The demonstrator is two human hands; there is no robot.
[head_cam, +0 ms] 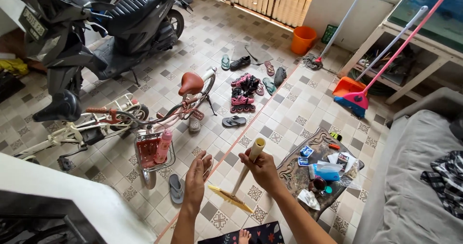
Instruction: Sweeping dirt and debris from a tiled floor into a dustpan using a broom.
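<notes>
Gripping: right hand [263, 169] is clenching the broom handle [247, 169] near its top, upright between both hands.
Left hand: left hand [197, 176] is hovering open, fingers straight, just beside the handle, touching nothing.
Broom head: yellow bristles [230, 199] are resting on the tiled floor [284, 114].
Risk: one-handed, the handle may be tipping toward the low table [294, 169], knocking its clutter.

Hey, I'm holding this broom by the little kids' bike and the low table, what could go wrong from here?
The right hand grips the broom alone; the left hand is open beside it. Swinging it could clip the small table and scatter its packets, or snag the pink bicycle. A grey sandal nearby could trip you.
</notes>
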